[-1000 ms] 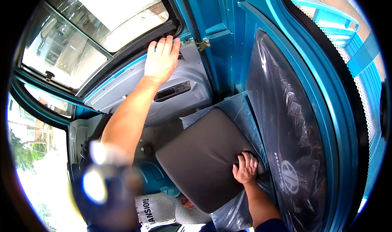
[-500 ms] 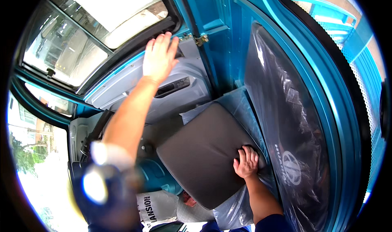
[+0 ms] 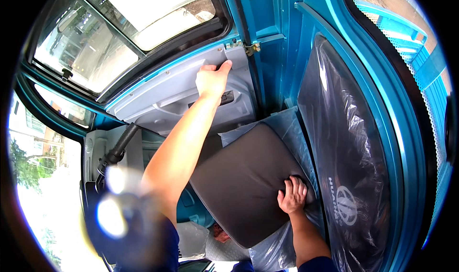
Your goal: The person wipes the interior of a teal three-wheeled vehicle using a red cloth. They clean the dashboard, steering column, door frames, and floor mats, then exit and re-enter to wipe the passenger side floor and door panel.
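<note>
I look into a small teal vehicle cab. My left hand (image 3: 212, 78) reaches far forward and grips the top edge of the grey inner door panel (image 3: 162, 102), just below the window. My right hand (image 3: 292, 195) rests palm down, fingers spread, on the near right edge of a dark grey seat cushion (image 3: 244, 181). The cushion lies on clear plastic wrap (image 3: 291, 123). A black seat back (image 3: 344, 143) under plastic film stands upright to the right of my right hand.
The door window (image 3: 91, 47) and a brass hinge (image 3: 252, 48) sit above the panel. A black lever (image 3: 117, 147) rises at the left. A shiny blurred object (image 3: 112, 210) sits close at lower left. Teal cab frame (image 3: 382, 104) curves along the right.
My left hand has slid right along the door panel's top and curled onto its edge. My right hand stays on the cushion. The view has shifted slightly.
</note>
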Demonstrator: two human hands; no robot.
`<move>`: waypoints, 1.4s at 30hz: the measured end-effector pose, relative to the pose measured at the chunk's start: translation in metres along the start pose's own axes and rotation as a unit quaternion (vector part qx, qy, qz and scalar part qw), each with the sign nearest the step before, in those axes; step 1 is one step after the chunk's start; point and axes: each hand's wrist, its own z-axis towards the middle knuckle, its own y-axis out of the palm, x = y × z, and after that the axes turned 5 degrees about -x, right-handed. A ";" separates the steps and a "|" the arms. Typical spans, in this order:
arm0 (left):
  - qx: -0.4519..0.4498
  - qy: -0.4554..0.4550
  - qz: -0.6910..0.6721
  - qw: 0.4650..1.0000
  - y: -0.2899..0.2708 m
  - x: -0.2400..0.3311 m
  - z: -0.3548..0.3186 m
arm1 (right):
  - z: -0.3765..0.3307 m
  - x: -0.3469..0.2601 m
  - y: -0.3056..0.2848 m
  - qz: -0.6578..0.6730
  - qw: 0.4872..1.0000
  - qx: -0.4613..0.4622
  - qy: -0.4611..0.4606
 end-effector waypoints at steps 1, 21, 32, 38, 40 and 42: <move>0.006 0.011 0.003 1.000 0.003 -0.003 -0.001 | 0.000 0.001 0.001 0.002 1.000 0.000 -0.002; -0.004 0.309 0.127 0.942 -0.020 0.052 0.037 | 0.003 -0.001 0.003 -0.025 1.000 -0.008 0.003; 0.002 0.288 0.201 0.936 -0.009 0.060 0.033 | 0.000 0.002 0.003 0.003 1.000 0.001 0.014; 0.054 0.349 0.240 0.904 -0.001 0.052 0.043 | 0.001 0.003 0.003 0.020 1.000 0.003 0.011; 0.074 0.354 0.229 0.904 0.003 0.047 0.044 | 0.000 0.001 0.002 0.023 1.000 -0.010 0.015; 0.057 0.335 0.204 0.918 0.002 0.046 0.048 | 0.005 0.004 0.002 0.008 1.000 -0.001 0.010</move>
